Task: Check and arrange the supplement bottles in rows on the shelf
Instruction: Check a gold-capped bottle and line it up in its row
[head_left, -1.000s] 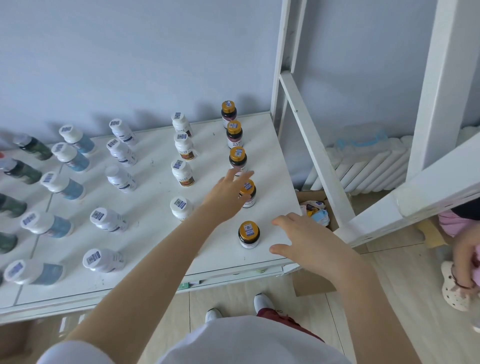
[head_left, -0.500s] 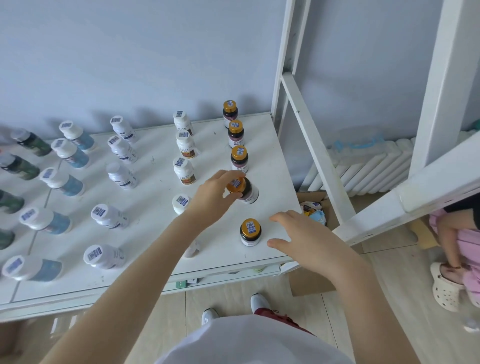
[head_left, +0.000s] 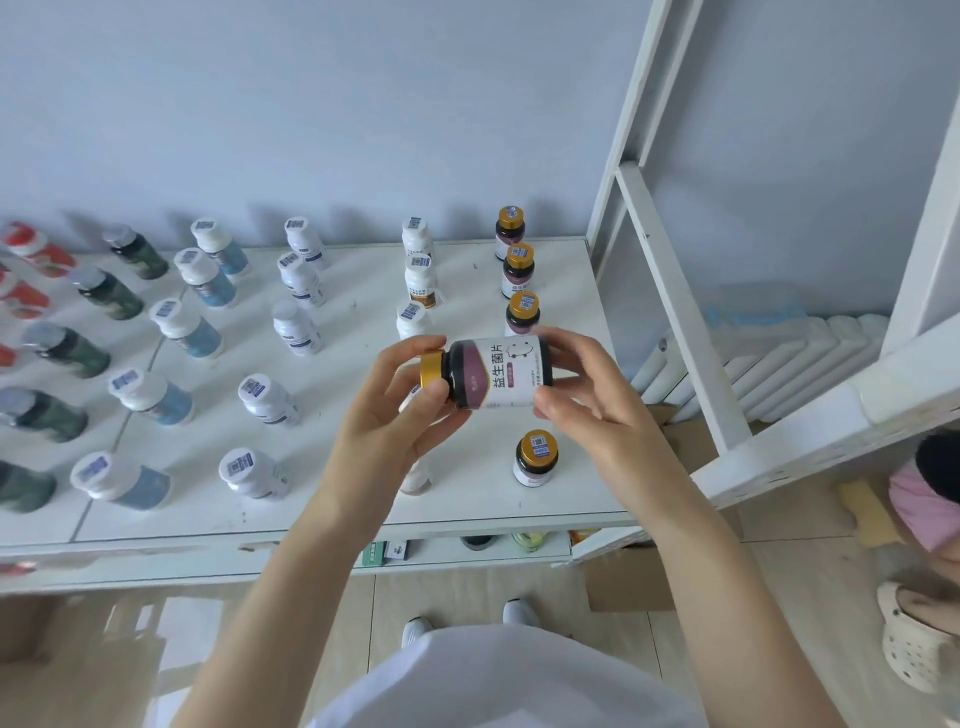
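White shelf is lined with bottles. A gold-capped bottle, cap toward 9 o'clock, is gripped by left hand and right hand.

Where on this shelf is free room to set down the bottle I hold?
The white shelf is bare between the front gold-capped dark bottle and the next one behind, under the held bottle. Left, the blue-labelled bottles stand crowded.

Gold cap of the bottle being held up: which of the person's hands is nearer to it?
Left. The left hand holds the bottle right at the gold cap; the right hand grips the opposite, base end, away from the cap.
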